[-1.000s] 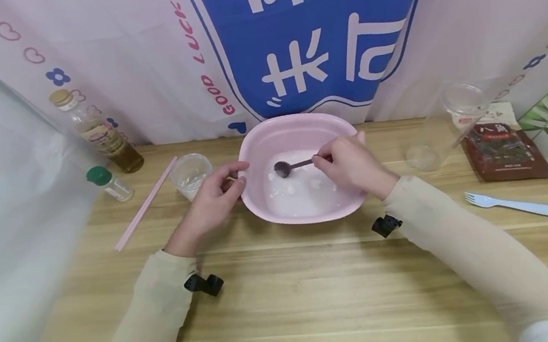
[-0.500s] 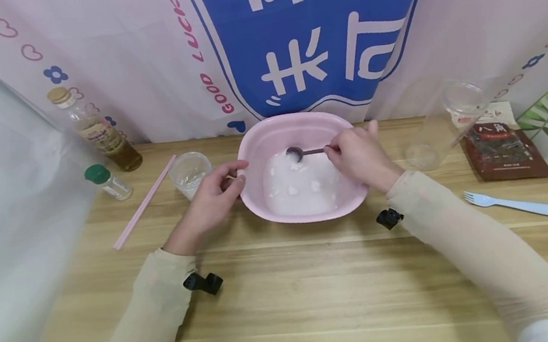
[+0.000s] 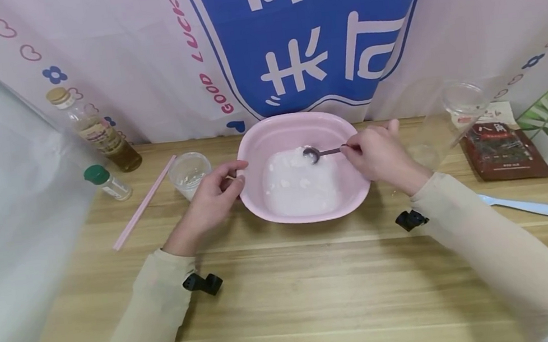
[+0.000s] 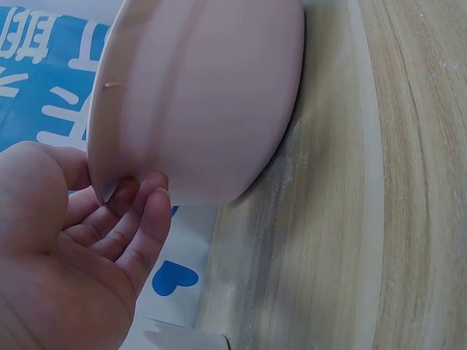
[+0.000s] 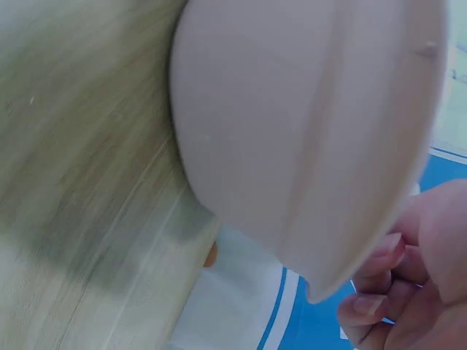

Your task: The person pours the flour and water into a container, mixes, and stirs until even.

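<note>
A pink plastic basin (image 3: 305, 219) stands on the wooden table and holds a milky white mixture (image 3: 300, 182) with pale lumps. With thumb and curled fingers, my left hand (image 3: 208, 201) grips the basin's left rim; the left wrist view shows the fingers (image 4: 139, 226) under the lip. In my right hand (image 3: 384, 158), a small dark spoon (image 3: 332, 151) is pinched by its handle. The spoon's bowl lies at the back right of the mixture. The right wrist view shows my right hand (image 5: 416, 270) beside the basin's edge (image 5: 365, 248); the spoon is hidden there.
Left of the basin stand a clear cup (image 3: 188, 172), pink chopsticks (image 3: 145, 202), a green-capped shaker (image 3: 110, 181) and a bottle of brown liquid (image 3: 102, 137). Rightward are a clear plastic container (image 3: 451, 122), a brown spice packet (image 3: 502, 148) and a blue fork (image 3: 524, 204). A printed curtain hangs behind.
My right hand has moved right with the spoon, whose bowl shifted from the left part of the mixture towards the right. The left hand still grips the rim. The right sleeve now covers the fork's tines.
</note>
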Demonstrator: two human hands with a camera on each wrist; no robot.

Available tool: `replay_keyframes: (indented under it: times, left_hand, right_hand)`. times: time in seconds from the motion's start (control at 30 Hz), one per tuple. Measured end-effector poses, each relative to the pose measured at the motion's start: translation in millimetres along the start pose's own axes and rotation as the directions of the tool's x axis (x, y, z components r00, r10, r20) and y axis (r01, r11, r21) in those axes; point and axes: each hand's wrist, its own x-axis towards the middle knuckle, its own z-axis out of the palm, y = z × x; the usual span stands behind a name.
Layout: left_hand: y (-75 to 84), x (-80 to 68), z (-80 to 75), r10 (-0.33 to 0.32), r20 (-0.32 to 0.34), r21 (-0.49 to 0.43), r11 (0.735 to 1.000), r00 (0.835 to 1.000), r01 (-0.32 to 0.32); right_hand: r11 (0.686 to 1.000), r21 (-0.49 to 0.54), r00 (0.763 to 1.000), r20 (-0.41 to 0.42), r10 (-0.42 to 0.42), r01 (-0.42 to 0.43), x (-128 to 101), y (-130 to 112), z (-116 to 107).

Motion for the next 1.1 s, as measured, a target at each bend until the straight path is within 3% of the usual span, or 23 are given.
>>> replay_keyframes:
  times: [0.2,0.3,0.5,0.93,1.1]
  left_hand:
    - [-0.8,0.3,0.3,-0.001,-0.003,-0.004,1.0,1.0,0.001]
    - [-1.6,0.8,1.0,0.006,-0.004,-0.008,1.0,1.0,-0.006]
    - [-1.4,1.1,1.9,0.006,-0.007,-0.005,1.0,1.0,-0.006]
    - [-1.6,0.4,0.2,0.008,-0.011,-0.012,1.0,1.0,-0.008]
    - [-1.7,0.1,0.2,0.005,-0.009,-0.016,1.0,1.0,-0.005]
  right_hand:
    - [0.996,0.087,0.999,0.043,-0.004,0.0,1,-6,2]
    - [0.996,0.082,0.997,0.073,-0.02,0.014,4,-11,7]
    - [1.0,-0.001,0.999,0.029,-0.028,0.028,8,-7,15]
    - [0.986,-0.161,0.999,-0.019,-0.035,0.031,9,-2,4]
    - [0.987,-0.162,1.0,0.005,-0.012,0.012,6,0,-3]
